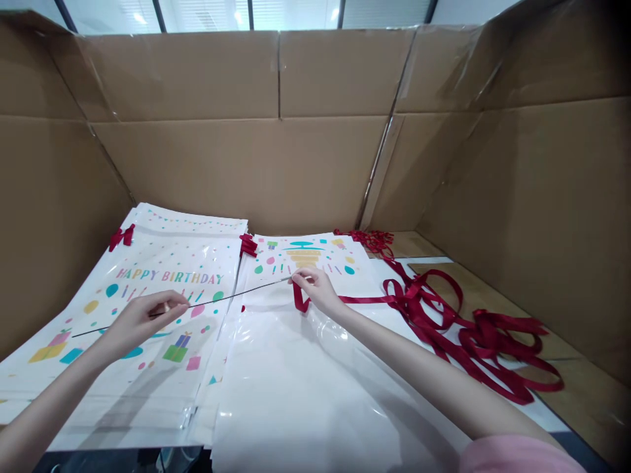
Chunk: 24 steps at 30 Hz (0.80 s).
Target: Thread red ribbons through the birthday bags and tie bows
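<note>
A thin dark rod or wire [241, 293] slants across the printed plastic bags, with my left hand [140, 322] closed around it near its middle. My right hand [315, 289] pinches the red ribbon [365, 299] at the rod's far end; the exact join is hidden by my fingers. From there the ribbon drops in a short loop and runs right to a loose tangle. Under my right hand lies a white plastic bag [280, 381], its upper part printed with a cake. My left hand is above a stack of "HAPPY BIRTHDAY" bags [162, 226].
Tall cardboard walls [236, 164] enclose the back and sides. Short red ribbon pieces [248, 246] sit at the left stack's upper corners. A bunch of red cords [377, 242] lies behind the right bag. Loose ribbon loops [513, 328] spread over cardboard at right.
</note>
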Tool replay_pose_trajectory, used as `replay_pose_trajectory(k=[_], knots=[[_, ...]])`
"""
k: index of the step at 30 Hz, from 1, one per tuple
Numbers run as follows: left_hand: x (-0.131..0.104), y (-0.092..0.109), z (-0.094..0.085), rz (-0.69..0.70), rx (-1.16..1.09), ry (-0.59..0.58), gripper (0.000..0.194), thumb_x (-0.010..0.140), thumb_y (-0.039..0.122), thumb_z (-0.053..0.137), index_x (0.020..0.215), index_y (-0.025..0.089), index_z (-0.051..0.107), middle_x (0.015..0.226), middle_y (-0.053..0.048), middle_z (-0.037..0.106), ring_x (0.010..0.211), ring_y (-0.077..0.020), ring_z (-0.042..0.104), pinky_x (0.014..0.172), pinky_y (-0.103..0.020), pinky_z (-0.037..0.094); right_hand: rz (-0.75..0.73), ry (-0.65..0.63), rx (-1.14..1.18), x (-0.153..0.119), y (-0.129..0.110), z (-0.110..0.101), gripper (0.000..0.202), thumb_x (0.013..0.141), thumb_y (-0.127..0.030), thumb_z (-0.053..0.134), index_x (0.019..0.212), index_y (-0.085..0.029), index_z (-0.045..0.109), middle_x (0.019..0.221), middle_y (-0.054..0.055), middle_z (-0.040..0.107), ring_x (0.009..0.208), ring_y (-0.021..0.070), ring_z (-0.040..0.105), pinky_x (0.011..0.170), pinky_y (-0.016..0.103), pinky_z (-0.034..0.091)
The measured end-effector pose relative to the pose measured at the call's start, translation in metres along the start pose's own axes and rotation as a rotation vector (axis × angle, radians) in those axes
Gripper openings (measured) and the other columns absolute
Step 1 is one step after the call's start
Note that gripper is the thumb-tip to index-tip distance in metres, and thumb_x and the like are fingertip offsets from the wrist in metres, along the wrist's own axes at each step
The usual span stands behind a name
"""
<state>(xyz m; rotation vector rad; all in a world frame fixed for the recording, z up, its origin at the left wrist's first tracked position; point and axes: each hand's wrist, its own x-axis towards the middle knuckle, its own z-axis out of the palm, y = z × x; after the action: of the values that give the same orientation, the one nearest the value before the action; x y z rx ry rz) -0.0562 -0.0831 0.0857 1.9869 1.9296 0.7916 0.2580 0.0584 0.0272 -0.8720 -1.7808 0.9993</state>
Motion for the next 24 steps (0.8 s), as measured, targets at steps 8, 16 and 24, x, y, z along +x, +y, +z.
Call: replay_pose_trajectory(k=[8, 16, 24], knots=[[0.052, 0.064, 0.053, 0.224, -0.059, -0.159, 0.028, 0.088, 0.044, 0.047, 0.102, 0.023, 0.061, 0.066, 0.005, 0.052, 0.051, -0.0085, 0.039, 0.052, -0.02, 0.03, -0.01, -0.113, 0.089, -0.007, -0.024, 0.035, 0.017, 0.076, -0.028, 0.06, 0.076, -0.016, 0.071, 0.077, 0.005, 0.068, 0.072, 0.0153, 0.059, 0.067, 0.026, 0.044], [0.061, 0.073, 0.062, 0.295, -0.067, -0.083, 0.025, 0.088, 0.038, 0.049, 0.081, 0.02, 0.063, 0.064, 0.003, 0.057, 0.056, -0.0098, 0.046, 0.054, -0.021, 0.032, -0.01, -0.069, 0.106, -0.013, -0.027, 0.021, 0.027, 0.074, -0.029, 0.065, 0.098, -0.017, 0.066, 0.06, -0.004, 0.055, 0.062, 0.012, 0.053, 0.068, 0.026, 0.044], [0.058, 0.074, 0.065, 0.289, -0.166, -0.148, 0.028, 0.09, 0.039, 0.045, 0.098, 0.02, 0.064, 0.08, 0.0, 0.063, 0.052, -0.0084, 0.044, 0.051, -0.02, 0.034, -0.111, -0.081, 0.103, -0.013, -0.033, 0.038, 0.043, 0.08, -0.033, 0.06, 0.12, -0.02, 0.051, 0.055, -0.008, 0.048, 0.056, 0.0103, 0.046, 0.065, 0.024, 0.04]])
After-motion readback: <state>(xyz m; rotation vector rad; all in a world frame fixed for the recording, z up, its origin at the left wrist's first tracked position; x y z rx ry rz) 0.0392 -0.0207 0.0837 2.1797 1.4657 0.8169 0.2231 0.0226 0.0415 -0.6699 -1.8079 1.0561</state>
